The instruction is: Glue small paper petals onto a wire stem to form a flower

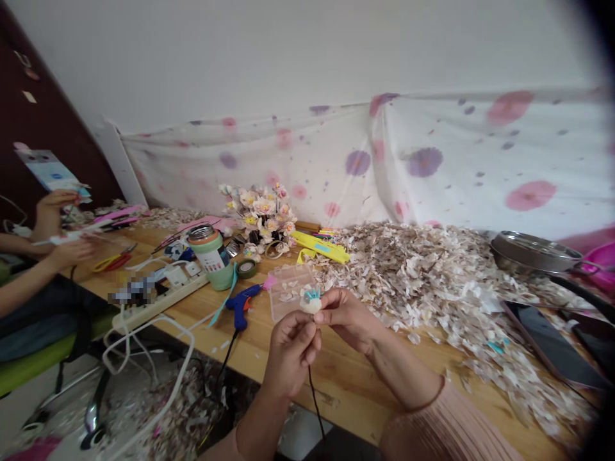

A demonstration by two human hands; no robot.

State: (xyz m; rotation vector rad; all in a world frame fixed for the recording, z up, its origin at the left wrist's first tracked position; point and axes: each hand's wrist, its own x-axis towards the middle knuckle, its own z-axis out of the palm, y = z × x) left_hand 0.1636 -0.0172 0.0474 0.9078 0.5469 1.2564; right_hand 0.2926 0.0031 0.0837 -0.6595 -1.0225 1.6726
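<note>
Above the table, I see left hand seemingly clamping stem, right hand pinching flower; judged fragile, best held low.

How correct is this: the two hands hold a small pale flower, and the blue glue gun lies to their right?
Only the side is wrong: the head view shows the glue gun left of the left hand and right hand.
</note>
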